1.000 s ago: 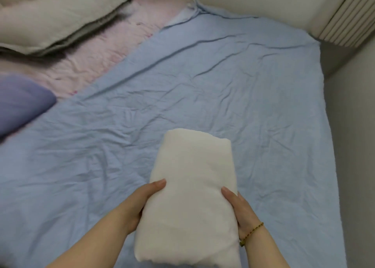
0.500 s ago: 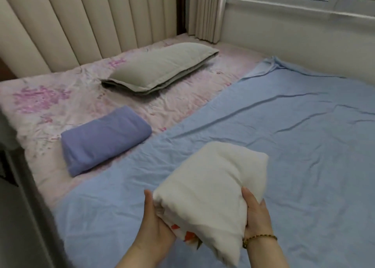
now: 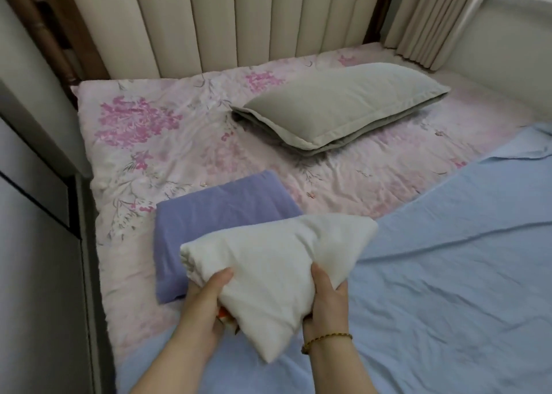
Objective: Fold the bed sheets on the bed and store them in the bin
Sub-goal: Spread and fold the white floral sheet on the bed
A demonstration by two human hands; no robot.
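I hold a folded white sheet point(image 3: 274, 262) above the bed, gripped from both sides. My left hand point(image 3: 206, 301) clasps its left end, where a bit of orange print shows underneath. My right hand point(image 3: 327, 301), with a bead bracelet on the wrist, clasps its right side. The white bundle hangs partly over a folded purple sheet point(image 3: 221, 211) that lies on the pink floral bedding point(image 3: 167, 142). A light blue sheet point(image 3: 448, 259) is spread flat over the right part of the bed. No bin is in view.
A grey-green pillow point(image 3: 337, 104) lies near the padded beige headboard point(image 3: 239, 20). A dark wardrobe or cabinet side point(image 3: 38, 244) stands along the bed's left edge. Curtains point(image 3: 433, 14) hang at the back right by the wall.
My view has swung left toward the headboard. Both hands carried the white sheet leftward, so it now overlaps the folded purple sheet.
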